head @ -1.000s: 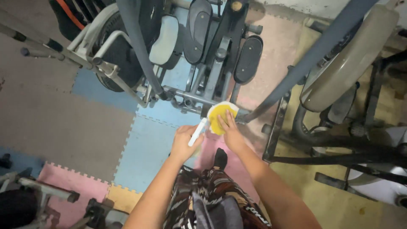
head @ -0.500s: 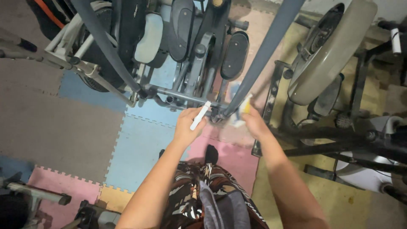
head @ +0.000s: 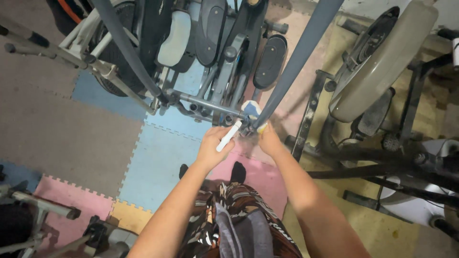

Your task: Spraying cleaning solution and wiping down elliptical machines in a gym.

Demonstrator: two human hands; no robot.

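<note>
Left hand (head: 213,145) closed around a white stick-shaped tool (head: 228,136), tip angled up-right toward the frame joint. Right hand (head: 268,141) gripped on a yellow-and-white cloth (head: 252,111), pressed against the base of the grey slanted bar (head: 296,62); part of the cloth hidden behind the bar. Both hands close together, nearly touching, at the metal crossbar (head: 201,102) just above them. Black pedals (head: 270,59) further up past the hands. Beige flywheel cover (head: 382,59) well off to the right of right hand. Foam floor mats (head: 158,157) below left hand, blue, pink, yellow tiles.
</note>
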